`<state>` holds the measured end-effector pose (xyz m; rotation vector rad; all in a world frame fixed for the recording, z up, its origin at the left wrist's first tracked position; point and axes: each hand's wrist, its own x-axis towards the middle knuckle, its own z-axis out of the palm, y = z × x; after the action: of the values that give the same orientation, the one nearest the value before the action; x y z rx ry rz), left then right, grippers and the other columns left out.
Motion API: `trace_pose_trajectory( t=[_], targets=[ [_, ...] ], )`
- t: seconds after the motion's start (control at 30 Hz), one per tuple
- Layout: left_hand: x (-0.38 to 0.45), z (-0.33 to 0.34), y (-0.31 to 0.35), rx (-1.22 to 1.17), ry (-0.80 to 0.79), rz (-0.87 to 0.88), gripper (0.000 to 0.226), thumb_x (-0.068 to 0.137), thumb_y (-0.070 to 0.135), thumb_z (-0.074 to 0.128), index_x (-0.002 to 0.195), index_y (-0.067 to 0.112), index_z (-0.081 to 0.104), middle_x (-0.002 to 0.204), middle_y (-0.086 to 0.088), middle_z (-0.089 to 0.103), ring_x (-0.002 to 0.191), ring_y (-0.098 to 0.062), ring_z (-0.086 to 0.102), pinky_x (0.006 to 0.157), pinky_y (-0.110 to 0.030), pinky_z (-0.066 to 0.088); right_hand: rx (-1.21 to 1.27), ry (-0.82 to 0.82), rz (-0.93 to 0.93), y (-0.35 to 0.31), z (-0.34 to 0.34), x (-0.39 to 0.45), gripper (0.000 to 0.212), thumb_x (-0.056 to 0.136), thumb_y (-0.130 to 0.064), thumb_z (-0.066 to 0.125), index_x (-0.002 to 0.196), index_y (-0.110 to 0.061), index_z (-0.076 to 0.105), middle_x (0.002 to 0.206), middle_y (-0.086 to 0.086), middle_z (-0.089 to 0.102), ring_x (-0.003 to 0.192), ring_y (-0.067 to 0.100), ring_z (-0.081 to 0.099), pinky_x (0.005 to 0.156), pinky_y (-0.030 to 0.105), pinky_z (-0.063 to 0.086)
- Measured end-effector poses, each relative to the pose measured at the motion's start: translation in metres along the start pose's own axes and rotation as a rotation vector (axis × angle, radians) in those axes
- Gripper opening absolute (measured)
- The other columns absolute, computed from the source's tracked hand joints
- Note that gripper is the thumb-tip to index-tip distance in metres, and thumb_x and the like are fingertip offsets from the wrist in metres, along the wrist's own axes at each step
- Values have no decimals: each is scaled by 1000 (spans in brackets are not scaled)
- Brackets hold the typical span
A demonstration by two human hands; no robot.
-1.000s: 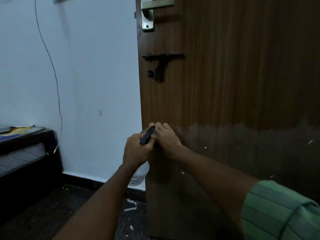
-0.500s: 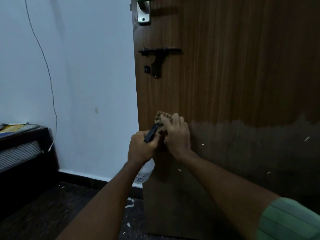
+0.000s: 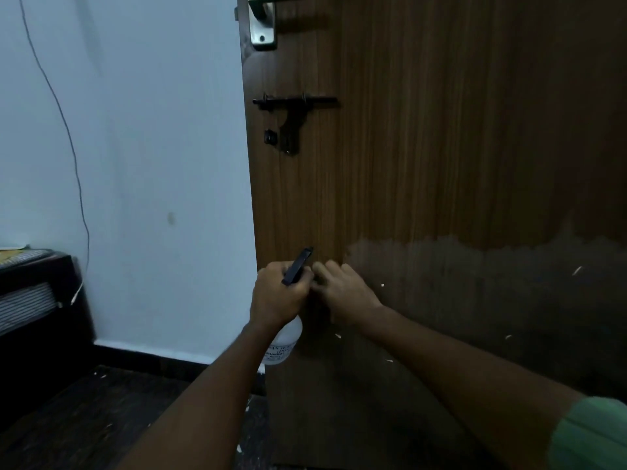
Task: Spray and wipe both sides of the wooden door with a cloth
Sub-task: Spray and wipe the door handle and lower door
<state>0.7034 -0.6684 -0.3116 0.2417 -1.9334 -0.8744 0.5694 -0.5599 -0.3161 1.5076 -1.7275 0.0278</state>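
The brown wooden door [image 3: 441, 147] fills the right of the view, its lower part a duller, streaked band. My left hand [image 3: 276, 296] grips a spray bottle by the neck at the door's left edge. The bottle's black nozzle [image 3: 298, 266] points up at the door and its white body [image 3: 283, 344] hangs below my fist. My right hand [image 3: 344, 293] lies against the door just right of the nozzle, fingers curled. The cloth is hidden under that hand.
A black sliding bolt [image 3: 295, 103] and a metal handle plate [image 3: 263, 25] sit higher on the door's left edge. A white wall [image 3: 142, 164] with a thin hanging cable [image 3: 69, 137] stands left. Dark furniture [image 3: 37, 317] is at far left, above a dark floor [image 3: 84, 418].
Half a second ago my right hand was higher on the door with the patterned cloth showing above its fingers. It has slid back down and the cloth is covered. The left hand barely moved.
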Motion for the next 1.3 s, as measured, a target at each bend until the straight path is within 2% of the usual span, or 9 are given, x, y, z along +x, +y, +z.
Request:
trace_pose_trajectory(
  t=[0.07, 0.23, 0.43, 0.67, 0.83, 0.9, 1.07, 1.23, 1.3],
  targets=[
    [3, 1, 4, 16, -1, 11, 31, 101, 26, 66, 72, 18, 68, 60, -2, 64, 55, -21, 62, 51, -33, 47, -23, -93, -18, 1, -2, -3, 70, 80, -29, 80, 144, -23, 53, 145, 9, 41, 118, 28, 45, 97, 44, 43],
    [9, 6, 9, 6, 53, 23, 38, 99, 18, 67, 62, 18, 58, 52, 3, 51, 46, -16, 45, 46, -27, 32, 135, 393, 578, 21, -35, 24, 53, 84, -15, 51, 136, -25, 57, 121, 7, 49, 102, 25, 47, 83, 38, 44],
    [7, 12, 9, 43, -15, 47, 38, 100, 19, 66, 62, 21, 59, 53, 4, 54, 47, -14, 49, 46, -24, 36, -27, -7, 71, 9, 11, -38, 74, 76, -25, 82, 143, -32, 51, 139, 10, 43, 118, 30, 47, 97, 50, 43],
    [4, 22, 8, 27, -10, 57, 41, 99, 19, 67, 60, 23, 55, 50, 7, 50, 45, -11, 43, 45, -26, 30, 131, 388, 649, 20, -25, 5, 56, 83, -19, 51, 138, -27, 56, 125, 9, 48, 108, 27, 48, 89, 44, 40],
    [3, 24, 7, 24, -53, 65, 43, 101, 16, 65, 60, 25, 53, 50, 10, 48, 45, -9, 43, 46, -22, 33, -148, 100, 107, 15, 43, -84, 88, 65, -35, 87, 144, -28, 50, 133, 13, 46, 110, 31, 49, 89, 50, 47],
    [3, 25, 9, 12, -54, 65, 43, 101, 15, 65, 60, 25, 53, 50, 11, 49, 45, -7, 42, 46, -20, 32, -132, 143, 157, 23, 37, -73, 83, 67, -32, 86, 142, -30, 51, 131, 11, 48, 109, 30, 50, 88, 48, 43],
    [4, 31, 11, 12, -51, 82, 45, 99, 16, 66, 59, 25, 50, 50, 9, 48, 45, -10, 40, 46, -24, 30, 6, 404, 658, 32, -16, -7, 53, 87, -23, 54, 139, -25, 54, 125, 11, 49, 107, 29, 48, 87, 43, 37],
    [1, 42, 13, -1, -103, 73, 39, 101, 16, 64, 62, 21, 55, 52, 8, 49, 46, -11, 43, 47, -25, 34, -229, 147, 184, 25, 52, -101, 78, 73, -38, 83, 144, -26, 52, 134, 14, 48, 111, 33, 48, 89, 48, 41],
    [2, 45, 16, -14, -117, 76, 37, 101, 18, 64, 64, 19, 57, 52, 6, 49, 46, -12, 44, 46, -26, 35, -209, 159, 214, 37, 47, -93, 75, 76, -35, 81, 145, -27, 51, 134, 13, 48, 110, 33, 49, 89, 48, 40]
  ],
)
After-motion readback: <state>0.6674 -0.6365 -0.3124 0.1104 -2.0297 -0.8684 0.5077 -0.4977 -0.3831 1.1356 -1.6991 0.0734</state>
